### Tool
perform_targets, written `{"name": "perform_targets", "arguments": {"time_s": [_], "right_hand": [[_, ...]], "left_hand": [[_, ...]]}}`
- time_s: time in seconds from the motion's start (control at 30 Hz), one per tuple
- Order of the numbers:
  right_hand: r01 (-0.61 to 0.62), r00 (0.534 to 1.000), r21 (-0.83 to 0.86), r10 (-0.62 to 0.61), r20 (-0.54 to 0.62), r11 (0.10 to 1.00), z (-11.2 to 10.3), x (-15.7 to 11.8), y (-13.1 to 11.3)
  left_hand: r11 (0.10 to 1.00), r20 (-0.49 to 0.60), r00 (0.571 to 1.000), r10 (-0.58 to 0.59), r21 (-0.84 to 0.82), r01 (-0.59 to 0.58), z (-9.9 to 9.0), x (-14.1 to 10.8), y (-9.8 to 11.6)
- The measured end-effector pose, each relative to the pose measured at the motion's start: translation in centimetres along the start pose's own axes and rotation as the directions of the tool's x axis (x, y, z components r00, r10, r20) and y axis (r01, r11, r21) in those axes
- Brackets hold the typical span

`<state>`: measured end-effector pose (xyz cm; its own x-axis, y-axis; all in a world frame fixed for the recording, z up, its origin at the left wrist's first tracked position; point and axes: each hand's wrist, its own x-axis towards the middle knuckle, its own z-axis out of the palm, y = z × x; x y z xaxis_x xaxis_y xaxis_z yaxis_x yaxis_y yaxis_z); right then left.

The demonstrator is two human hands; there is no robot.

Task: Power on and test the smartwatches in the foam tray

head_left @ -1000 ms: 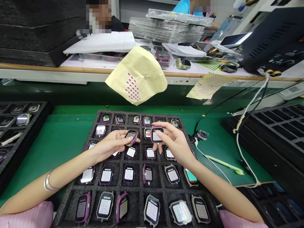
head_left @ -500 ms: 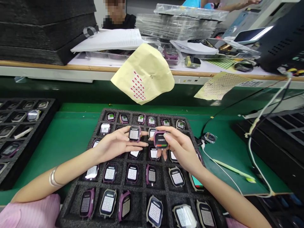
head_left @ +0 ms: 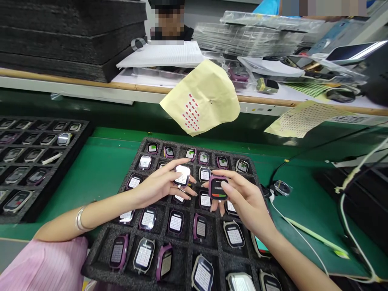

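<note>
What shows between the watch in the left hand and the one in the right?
In the head view, fingertips of the left hand and right hand, with lit watches in the foam tray beneath.

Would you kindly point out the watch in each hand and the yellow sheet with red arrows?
Purple-cased watch (head_left: 216,188) in the right hand (head_left: 245,195): head view, on its dark screen.
White-screened watch (head_left: 185,176) in the left hand (head_left: 163,182): head view, on its screen.
Yellow sheet (head_left: 204,99): head view, plain middle.
</note>
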<state>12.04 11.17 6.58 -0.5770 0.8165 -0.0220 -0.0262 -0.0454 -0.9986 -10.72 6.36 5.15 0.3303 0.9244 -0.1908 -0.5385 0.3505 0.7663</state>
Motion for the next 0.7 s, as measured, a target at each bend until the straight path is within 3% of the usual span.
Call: {"name": "perform_targets", "arguments": {"time_s": [0.4,0.7], "right_hand": [[-0.011,1.000,-0.034,0.011,-0.001,0.999,0.74,-0.48,-0.31],[-0.002,1.000,-0.023,0.002,-0.006,1.000,0.45,-0.60,0.05]], "left_hand": [[0.966,-0.074,0.981,0.181,0.203,-0.163,0.29,-0.15,-0.56],[0.982,-0.032,0.983,0.180,0.071,-0.178,0.48,-0.31,0.00]]}}
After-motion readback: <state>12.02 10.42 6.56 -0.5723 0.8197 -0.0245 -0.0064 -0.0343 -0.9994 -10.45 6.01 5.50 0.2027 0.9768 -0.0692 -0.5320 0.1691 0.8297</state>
